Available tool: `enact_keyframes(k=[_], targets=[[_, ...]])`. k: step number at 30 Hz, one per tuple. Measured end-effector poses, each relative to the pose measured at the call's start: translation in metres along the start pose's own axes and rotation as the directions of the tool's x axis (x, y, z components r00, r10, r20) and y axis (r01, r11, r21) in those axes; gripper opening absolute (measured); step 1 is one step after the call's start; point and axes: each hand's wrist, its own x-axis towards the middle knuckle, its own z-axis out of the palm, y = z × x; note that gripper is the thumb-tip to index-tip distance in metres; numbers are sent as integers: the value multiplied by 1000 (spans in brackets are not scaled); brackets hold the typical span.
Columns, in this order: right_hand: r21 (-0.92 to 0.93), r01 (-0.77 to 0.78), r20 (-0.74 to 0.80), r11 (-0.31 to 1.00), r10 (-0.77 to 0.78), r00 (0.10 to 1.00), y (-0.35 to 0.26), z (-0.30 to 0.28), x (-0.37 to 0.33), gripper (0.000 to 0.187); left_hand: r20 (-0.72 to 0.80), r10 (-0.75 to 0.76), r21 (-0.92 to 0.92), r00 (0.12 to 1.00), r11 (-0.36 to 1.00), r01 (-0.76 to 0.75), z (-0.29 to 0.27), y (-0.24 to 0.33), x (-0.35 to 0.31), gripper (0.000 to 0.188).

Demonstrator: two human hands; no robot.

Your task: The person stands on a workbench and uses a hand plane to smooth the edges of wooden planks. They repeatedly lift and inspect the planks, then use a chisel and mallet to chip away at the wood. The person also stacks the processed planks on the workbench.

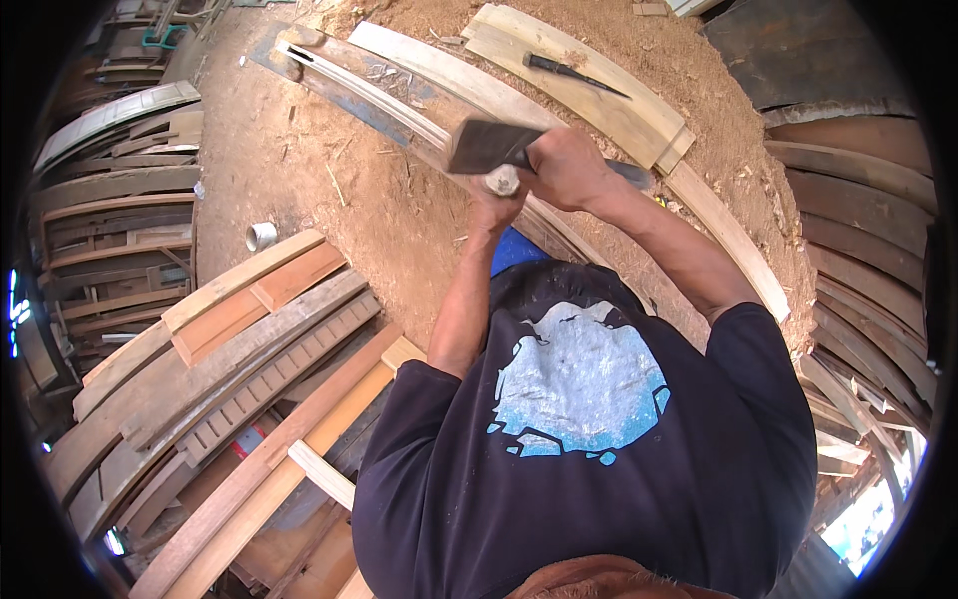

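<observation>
In my right hand (569, 170) is a hammer with a broad, dark, motion-blurred head (489, 148); its dark handle sticks out to the right of the fist. The hammer head hangs just above and beside my left hand (491, 208). That hand is wrapped round an upright tool, probably a chisel, whose round pale wooden end (502, 180) points up; its lower part is hidden. Under both hands runs a long light wooden piece (374, 92) with a groove along it, lying on a work board (399, 82). I cannot tell whether hammer and chisel touch.
A dark pointed tool (574, 72) lies on pale planks (609, 110) beyond my hands. Sawdust and shavings cover the ground (329, 160). Stacked boards (249, 329) stand at lower left, near a white cup-like container (261, 237). More timber (858, 220) lines the right.
</observation>
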Motion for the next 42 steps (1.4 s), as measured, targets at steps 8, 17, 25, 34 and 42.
enact_keyframes(k=[8, 17, 25, 34, 42], targets=[[440, -118, -14, 890, 138, 990, 4, -30, -11, 41, -166, -3, -198, 986, 980, -30, -10, 25, 47, 26], [712, 85, -352, 697, 250, 902, -1, -71, -23, 26, -99, -182, -130, 978, 977, 169, -26, 53, 97, 28], [724, 6, -313, 690, 321, 894, -3, -83, -30, 26, -58, -221, -71, 974, 974, 217, -21, 28, 93, 28], [715, 65, -360, 697, 286, 888, -6, -91, -24, 27, -78, -210, -42, 975, 977, 207, -22, 46, 91, 26], [130, -201, -147, 971, 220, 964, 0, -26, 15, 29, -72, -98, -61, 993, 994, 93, -11, 33, 78, 28]])
